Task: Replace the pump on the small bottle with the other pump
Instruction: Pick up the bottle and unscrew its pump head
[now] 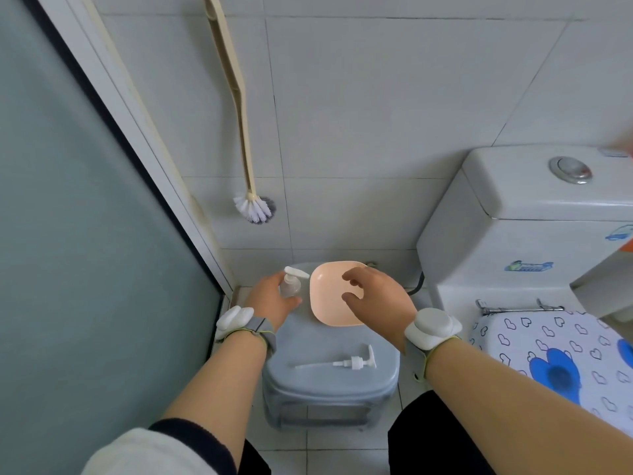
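Note:
A small clear bottle with a white pump on top stands at the far left of a grey stool. My left hand is wrapped around the bottle's body. Over a pink square dish, my right hand hovers with fingers spread, holding nothing. A second white pump with a long dip tube lies flat on the stool's near part, apart from both hands.
A toilet tank and a patterned toilet lid cover stand at the right. A toilet brush hangs on the tiled wall behind. A frosted glass door closes off the left side.

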The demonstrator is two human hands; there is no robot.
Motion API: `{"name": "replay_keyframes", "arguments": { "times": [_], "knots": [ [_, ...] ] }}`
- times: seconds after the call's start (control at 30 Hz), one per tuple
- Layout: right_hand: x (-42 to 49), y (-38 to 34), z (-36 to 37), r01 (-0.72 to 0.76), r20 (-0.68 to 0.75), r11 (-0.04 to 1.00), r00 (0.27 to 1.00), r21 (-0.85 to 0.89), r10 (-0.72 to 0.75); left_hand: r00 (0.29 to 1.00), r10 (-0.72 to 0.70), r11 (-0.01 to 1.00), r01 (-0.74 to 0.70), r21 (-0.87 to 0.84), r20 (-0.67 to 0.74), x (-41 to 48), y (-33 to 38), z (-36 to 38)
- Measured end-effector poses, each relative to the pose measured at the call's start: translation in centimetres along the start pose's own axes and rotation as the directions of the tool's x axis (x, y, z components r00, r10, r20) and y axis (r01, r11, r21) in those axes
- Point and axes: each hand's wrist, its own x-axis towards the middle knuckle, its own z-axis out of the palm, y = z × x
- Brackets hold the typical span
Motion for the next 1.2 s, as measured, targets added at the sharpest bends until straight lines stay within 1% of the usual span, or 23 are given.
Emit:
{"name": "replay_keyframes", "arguments": {
  "times": [0.13, 0.2, 0.33, 0.4, 0.5, 0.67, 0.73, 0.83, 1.0, 1.1, 1.2],
  "knots": [
    [-0.1, -0.4, 0.1, -0.01, 0.005, 0.999, 1.0, 0.031, 0.01, 0.999, -0.047, 0.998, 0.047, -0.043, -0.014, -0.6, 0.0, 0.0],
    [-0.2, -0.8, -0.1, -0.028, 0.002, 0.997, 1.0, 0.067, 0.028, 0.999, -0.034, 0.999, 0.034, -0.036, -0.018, -1.1, 0.3, -0.2],
    [-0.8, -2.4, -0.8, -0.069, -0.046, 0.972, 0.996, 0.223, 0.082, 0.999, 0.014, 0.998, -0.017, -0.062, -0.038, -2.3, 1.2, -1.2],
    [-1.2, -3.4, -1.1, -0.086, -0.073, 0.937, 0.99, 0.34, 0.118, 0.998, 0.017, 0.997, -0.022, -0.08, -0.064, -3.1, 1.8, -1.8],
    [-2.0, -4.9, -1.7, -0.088, -0.077, 0.849, 0.986, 0.521, 0.149, 0.994, 0.026, 0.992, -0.038, -0.12, -0.103, -4.4, 3.0, -2.4],
    [-3.3, -6.4, -2.7, -0.061, -0.072, 0.758, 0.987, 0.649, 0.141, 0.991, 0.044, 0.968, -0.074, -0.242, -0.126, -7.1, 5.3, -2.1],
    [-4.0, -6.7, -3.1, -0.052, -0.077, 0.743, 0.988, 0.667, 0.138, 0.988, 0.036, 0.961, -0.075, -0.265, -0.152, -8.2, 6.2, -1.9],
    [-4.9, -7.3, -3.7, -0.024, -0.138, 0.751, 0.978, 0.66, 0.153, 0.979, 0.058, 0.949, -0.116, -0.292, -0.197, -9.7, 7.3, -1.4],
    [-6.0, -7.7, -4.4, -0.011, -0.218, 0.761, 0.955, 0.648, 0.199, 0.95, 0.114, 0.953, -0.187, -0.239, -0.29, -11.4, 8.2, -1.2],
    [-6.6, -7.9, -4.7, 0.009, -0.26, 0.773, 0.944, 0.634, 0.202, 0.947, 0.124, 0.96, -0.19, -0.205, -0.297, -11.8, 8.6, -1.0],
    [-7.1, -7.6, -5.1, 0.048, -0.306, 0.806, 0.937, 0.591, 0.169, 0.953, 0.13, 0.969, -0.179, -0.167, -0.273, -11.9, 8.9, -0.9]
  ]
}}
